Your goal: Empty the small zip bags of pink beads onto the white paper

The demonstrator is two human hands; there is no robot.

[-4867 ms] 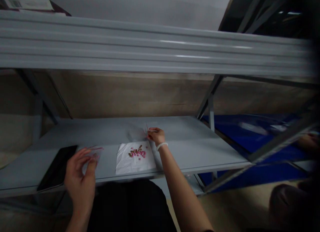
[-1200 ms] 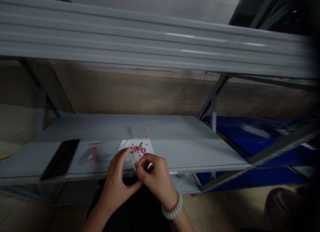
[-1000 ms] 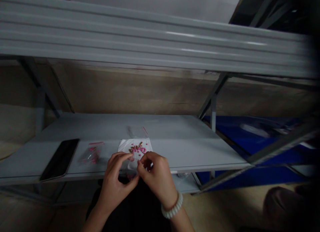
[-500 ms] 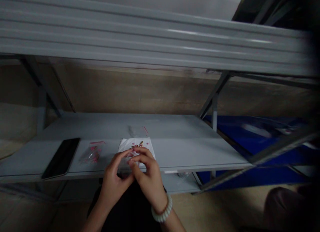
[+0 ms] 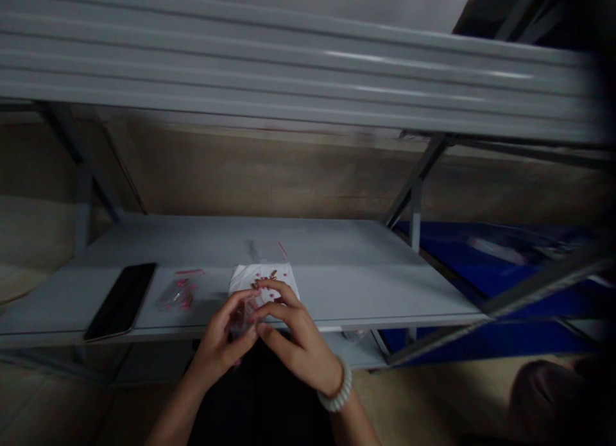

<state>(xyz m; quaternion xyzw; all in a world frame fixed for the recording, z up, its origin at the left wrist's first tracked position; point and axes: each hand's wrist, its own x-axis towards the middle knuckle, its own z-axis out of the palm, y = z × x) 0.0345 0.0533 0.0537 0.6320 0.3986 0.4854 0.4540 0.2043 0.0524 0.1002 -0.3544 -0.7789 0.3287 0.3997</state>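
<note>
Near the front edge of the grey shelf, my left hand (image 5: 222, 340) is closed on a small clear plastic bag (image 5: 244, 312). My right hand (image 5: 294, 337) is beside it, its fingers curved with the tips at the bag's right side; whether they pinch anything is too dark to tell. Behind my fingers lies a white sheet (image 5: 243, 274) with several small red and gold pieces (image 5: 267, 278) on it. A second clear bag (image 5: 179, 294) with pink-red pieces rests to the left of my hands.
A black phone (image 5: 122, 300) lies at the shelf's left. Another clear bag (image 5: 267, 249) with a red strip is behind the sheet. The grey shelf (image 5: 346, 266) has diagonal metal braces (image 5: 418, 173). Blue boards (image 5: 447, 266) stretch out on the right.
My right hand has moved slightly right and its fingers have spread a little. The clear bag in my left hand now shows more plainly. The view has shifted slightly.
</note>
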